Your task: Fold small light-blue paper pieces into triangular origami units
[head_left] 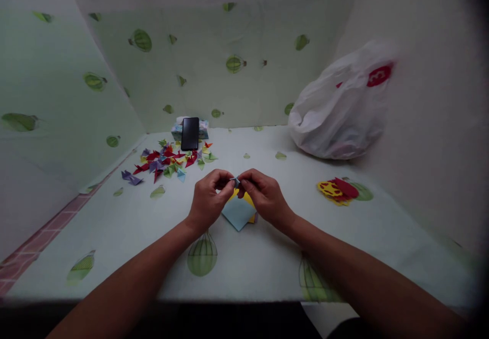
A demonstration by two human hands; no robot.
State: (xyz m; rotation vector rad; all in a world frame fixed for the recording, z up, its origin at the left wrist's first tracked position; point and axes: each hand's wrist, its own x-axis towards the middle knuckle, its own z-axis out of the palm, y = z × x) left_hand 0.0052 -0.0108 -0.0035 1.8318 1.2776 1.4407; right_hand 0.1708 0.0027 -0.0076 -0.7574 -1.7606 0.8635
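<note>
Between my two hands is a small folded piece of light blue paper (236, 181), mostly covered by the fingers. My left hand (210, 196) pinches it from the left side, and my right hand (265, 193) pinches it from the right. Just below the hands, a flat light blue paper square (239, 213) lies on the table with one corner toward me. Yellow paper (250, 200) shows from under that square. Toward the back left lies a pile of folded paper cranes (164, 160) in red, purple, green, orange and blue.
A black phone (190, 134) leans on a tissue box (204, 129) behind the cranes. At the back right stands a white plastic bag (336, 114). Red and yellow paper cutouts (338, 191) lie on the right of the table (145, 247). Walls rise behind and on both sides.
</note>
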